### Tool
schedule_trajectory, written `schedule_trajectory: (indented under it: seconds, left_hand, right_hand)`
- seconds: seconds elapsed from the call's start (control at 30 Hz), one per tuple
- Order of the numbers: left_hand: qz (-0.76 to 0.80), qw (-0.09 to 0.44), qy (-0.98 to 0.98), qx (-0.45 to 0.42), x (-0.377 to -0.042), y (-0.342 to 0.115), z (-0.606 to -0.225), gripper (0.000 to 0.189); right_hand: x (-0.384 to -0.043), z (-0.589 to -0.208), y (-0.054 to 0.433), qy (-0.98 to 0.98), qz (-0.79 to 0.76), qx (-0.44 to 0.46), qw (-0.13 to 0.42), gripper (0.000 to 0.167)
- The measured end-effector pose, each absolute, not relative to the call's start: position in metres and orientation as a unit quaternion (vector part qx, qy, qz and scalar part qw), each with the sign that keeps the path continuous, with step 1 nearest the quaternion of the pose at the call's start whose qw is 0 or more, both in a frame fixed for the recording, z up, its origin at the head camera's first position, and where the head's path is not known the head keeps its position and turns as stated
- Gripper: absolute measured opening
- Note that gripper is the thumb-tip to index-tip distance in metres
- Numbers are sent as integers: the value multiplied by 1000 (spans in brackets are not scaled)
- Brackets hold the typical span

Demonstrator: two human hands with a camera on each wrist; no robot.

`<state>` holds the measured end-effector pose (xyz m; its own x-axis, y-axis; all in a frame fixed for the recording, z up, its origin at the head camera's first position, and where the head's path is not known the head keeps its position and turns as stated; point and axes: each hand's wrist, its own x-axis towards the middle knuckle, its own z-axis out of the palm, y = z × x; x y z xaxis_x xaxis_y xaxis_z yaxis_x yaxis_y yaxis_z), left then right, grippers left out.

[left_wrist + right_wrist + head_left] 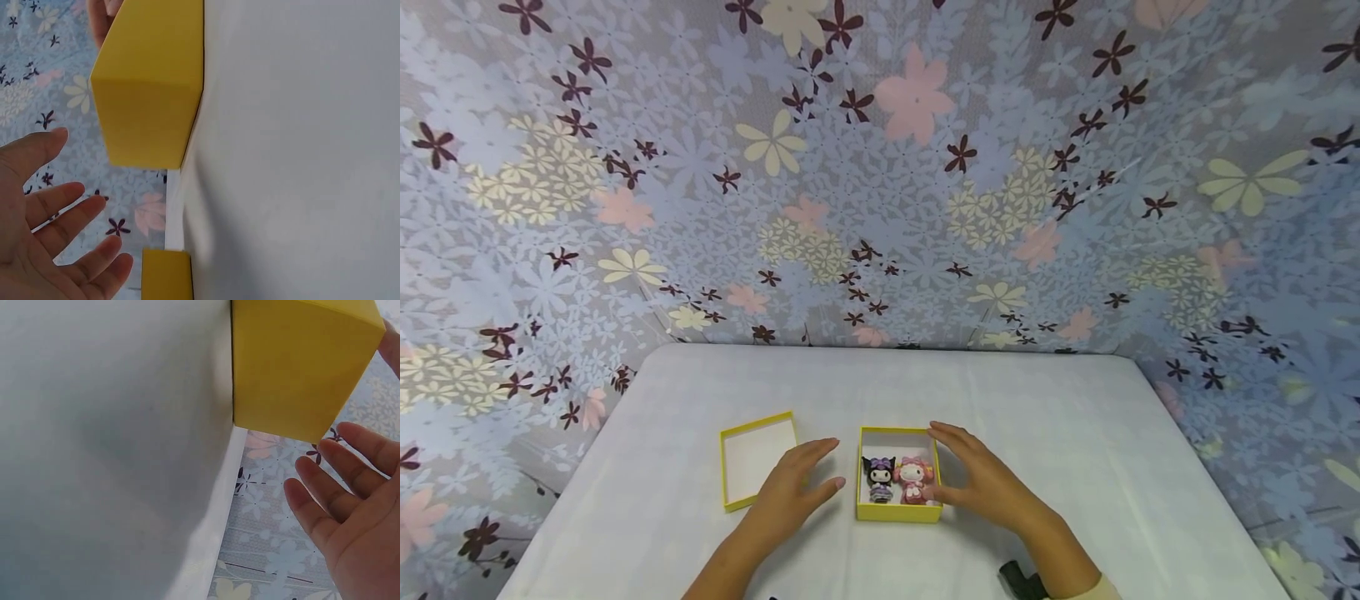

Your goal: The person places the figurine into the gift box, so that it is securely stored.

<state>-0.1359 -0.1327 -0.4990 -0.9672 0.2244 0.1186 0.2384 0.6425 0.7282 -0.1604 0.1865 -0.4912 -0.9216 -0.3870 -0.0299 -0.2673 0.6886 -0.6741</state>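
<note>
A yellow box with a white inside stands open-topped on the table. In it two small figurines lie side by side: one black and purple, one pink. My right hand is at the box's right side, thumb near the front corner and fingertips by the far one; in the right wrist view its fingers are spread close to the yellow wall. To the left of the box, my left hand hovers with fingers apart, holding nothing. It partly covers the yellow-edged lid, which lies inside up.
A white cloth covers the table, whose far edge meets a flower-patterned backdrop. Close to the right forearm, at the near side, lies a dark object, partly hidden by the arm.
</note>
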Motion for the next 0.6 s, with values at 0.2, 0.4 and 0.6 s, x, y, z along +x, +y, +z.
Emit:
schedule_trajectory:
  seconds: [0.2, 0.4, 0.6]
  left_hand:
    - [-399, 10, -910, -110, -136, -142, -496, 48]
    - [-389, -3, -914, -111, -136, -152, -500, 40]
    - [-391, -8, -914, -111, -135, -159, -503, 35]
  right_hand:
    - [-160, -494, 189, 909, -359, -187, 104, 91]
    - [-161, -496, 192, 905, -363, -193, 112, 95]
    - [-163, -499, 191, 907, -355, -193, 119, 97]
